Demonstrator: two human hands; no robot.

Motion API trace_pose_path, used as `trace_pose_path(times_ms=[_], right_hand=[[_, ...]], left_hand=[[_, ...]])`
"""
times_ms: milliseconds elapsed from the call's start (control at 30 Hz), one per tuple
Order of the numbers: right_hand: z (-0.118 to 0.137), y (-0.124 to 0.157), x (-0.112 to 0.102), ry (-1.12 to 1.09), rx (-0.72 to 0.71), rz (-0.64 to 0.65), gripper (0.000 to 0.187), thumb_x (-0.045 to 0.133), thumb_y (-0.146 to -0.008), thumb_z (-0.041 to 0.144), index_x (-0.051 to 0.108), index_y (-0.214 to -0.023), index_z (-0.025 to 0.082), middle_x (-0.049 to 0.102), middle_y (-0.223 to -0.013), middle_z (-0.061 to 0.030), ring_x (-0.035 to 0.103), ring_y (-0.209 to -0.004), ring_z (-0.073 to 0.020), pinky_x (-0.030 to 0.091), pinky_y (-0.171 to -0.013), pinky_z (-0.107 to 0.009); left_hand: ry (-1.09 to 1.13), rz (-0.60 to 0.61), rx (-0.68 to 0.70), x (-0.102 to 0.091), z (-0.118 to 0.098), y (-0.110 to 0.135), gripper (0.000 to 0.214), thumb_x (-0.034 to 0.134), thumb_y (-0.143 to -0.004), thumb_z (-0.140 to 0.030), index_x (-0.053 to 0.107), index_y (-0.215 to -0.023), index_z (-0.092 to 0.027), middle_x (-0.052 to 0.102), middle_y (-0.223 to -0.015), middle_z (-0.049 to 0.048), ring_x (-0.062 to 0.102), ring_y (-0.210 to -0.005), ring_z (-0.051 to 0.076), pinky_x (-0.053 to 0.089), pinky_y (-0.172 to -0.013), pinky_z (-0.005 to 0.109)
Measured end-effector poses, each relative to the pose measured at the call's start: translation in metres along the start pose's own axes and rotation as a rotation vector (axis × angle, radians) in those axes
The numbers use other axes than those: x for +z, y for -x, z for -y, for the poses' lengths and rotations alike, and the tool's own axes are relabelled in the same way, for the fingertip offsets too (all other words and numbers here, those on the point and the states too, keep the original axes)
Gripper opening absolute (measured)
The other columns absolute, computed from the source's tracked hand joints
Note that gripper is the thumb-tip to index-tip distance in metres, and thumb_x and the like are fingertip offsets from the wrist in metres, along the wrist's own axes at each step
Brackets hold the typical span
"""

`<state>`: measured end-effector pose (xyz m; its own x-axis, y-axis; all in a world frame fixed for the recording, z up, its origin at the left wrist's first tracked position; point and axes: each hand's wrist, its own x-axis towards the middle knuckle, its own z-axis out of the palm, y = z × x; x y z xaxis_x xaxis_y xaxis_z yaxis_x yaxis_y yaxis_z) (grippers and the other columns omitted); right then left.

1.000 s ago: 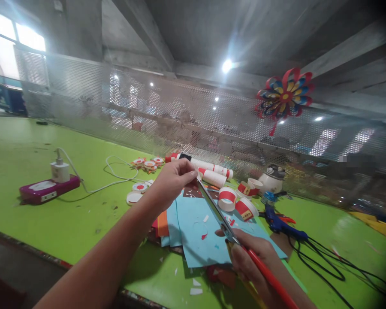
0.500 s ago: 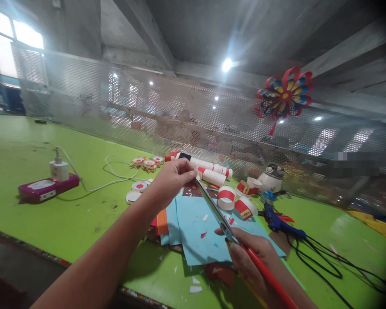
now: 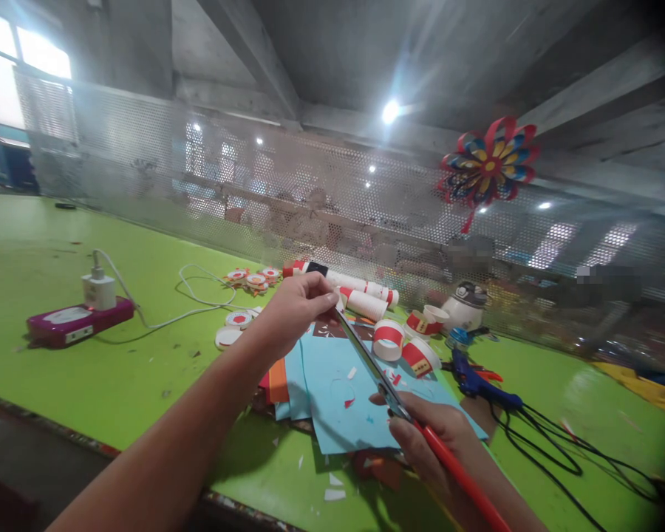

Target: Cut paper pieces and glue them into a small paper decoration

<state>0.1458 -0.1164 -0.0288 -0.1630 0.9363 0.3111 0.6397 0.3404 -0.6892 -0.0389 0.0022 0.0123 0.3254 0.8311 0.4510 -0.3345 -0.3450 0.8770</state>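
Scissors (image 3: 366,355) raised over the blue paper (image 3: 332,406), near the desk's (image 3: 116,369) front edge.
The right hand (image 3: 426,436) has its grip closed round the red handles. The left hand (image 3: 296,307) pinches narrowly at the blade tips, on something too small to make out. This looks like fine snipping, and with fingertips so close, closing the blades calls for care. A glue gun (image 3: 476,384) lies toward the right edge.

Left hand (image 3: 296,307) pinches ahead; right hand (image 3: 429,436) is clenched nearer.
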Motion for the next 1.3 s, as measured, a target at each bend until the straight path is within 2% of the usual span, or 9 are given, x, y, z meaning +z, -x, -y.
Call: trace_pose_path(times_ms=[233, 433, 633, 833, 1067, 1300], right_hand=[[0.003, -0.001, -0.002, 0.005, 0.015, 0.042, 0.042, 0.043, -0.082, 0.052, 0.064, -0.092, 0.017, 0.058, -0.055, 0.0003, 0.05, -0.047, -0.0124, 0.038, -0.046, -0.021], [0.002, -0.003, 0.0, 0.038, -0.042, 0.125, 0.04, 0.042, -0.083, 0.051, 0.059, -0.068, 0.018, 0.06, -0.06, -0.002, 0.05, -0.052, -0.013, 0.036, -0.044, -0.02], [0.0, -0.007, -0.004, 0.089, -0.049, 0.117, 0.036, 0.043, -0.084, 0.049, 0.061, -0.08, 0.017, 0.061, -0.064, -0.0027, 0.05, -0.055, -0.0138, 0.037, -0.047, -0.021], [-0.009, -0.012, -0.006, 0.174, 0.03, 0.101, 0.039, 0.042, -0.084, 0.048, 0.063, -0.083, 0.016, 0.054, -0.059, -0.0007, 0.044, -0.053, -0.0126, 0.034, -0.048, -0.022], [-0.015, -0.018, 0.007, 0.19, 0.102, 0.044, 0.039, 0.044, -0.08, 0.047, 0.064, -0.079, 0.013, 0.051, -0.056, -0.0007, 0.042, -0.052, -0.0139, 0.035, -0.05, -0.025], [-0.026, -0.02, -0.002, 0.037, 0.11, -0.031, 0.024, 0.044, -0.069, 0.023, 0.058, -0.085, 0.012, 0.051, -0.057, 0.0002, 0.046, -0.051, -0.0145, 0.039, -0.051, -0.026]], left_hand=[[0.006, -0.029, -0.009, -0.004, 0.003, -0.004, 0.014, 0.062, -0.07, -0.019, 0.051, -0.064, -0.015, 0.062, -0.059, 0.0034, 0.06, -0.055, 0.013, 0.049, -0.057, 0.029], [-0.017, -0.089, -0.017, -0.005, 0.003, -0.005, 0.012, 0.061, -0.07, -0.014, 0.052, -0.063, -0.014, 0.061, -0.06, 0.0035, 0.062, -0.059, 0.014, 0.048, -0.059, 0.028], [-0.028, -0.128, 0.004, -0.005, 0.002, -0.006, 0.01, 0.06, -0.073, -0.015, 0.053, -0.065, -0.013, 0.063, -0.065, 0.0047, 0.062, -0.061, 0.013, 0.049, -0.062, 0.028], [-0.031, -0.185, 0.047, -0.009, 0.003, -0.009, 0.013, 0.062, -0.073, -0.019, 0.053, -0.066, -0.013, 0.063, -0.064, 0.0036, 0.063, -0.063, 0.013, 0.05, -0.064, 0.028], [0.023, -0.128, -0.004, -0.009, 0.014, -0.012, 0.015, 0.063, -0.072, -0.022, 0.053, -0.067, -0.013, 0.065, -0.07, 0.0046, 0.064, -0.067, 0.015, 0.049, -0.063, 0.028], [0.068, -0.016, -0.171, 0.001, 0.032, -0.011, 0.018, 0.067, -0.069, -0.023, 0.052, -0.066, -0.013, 0.064, -0.064, 0.0041, 0.062, -0.062, 0.015, 0.047, -0.061, 0.028]])
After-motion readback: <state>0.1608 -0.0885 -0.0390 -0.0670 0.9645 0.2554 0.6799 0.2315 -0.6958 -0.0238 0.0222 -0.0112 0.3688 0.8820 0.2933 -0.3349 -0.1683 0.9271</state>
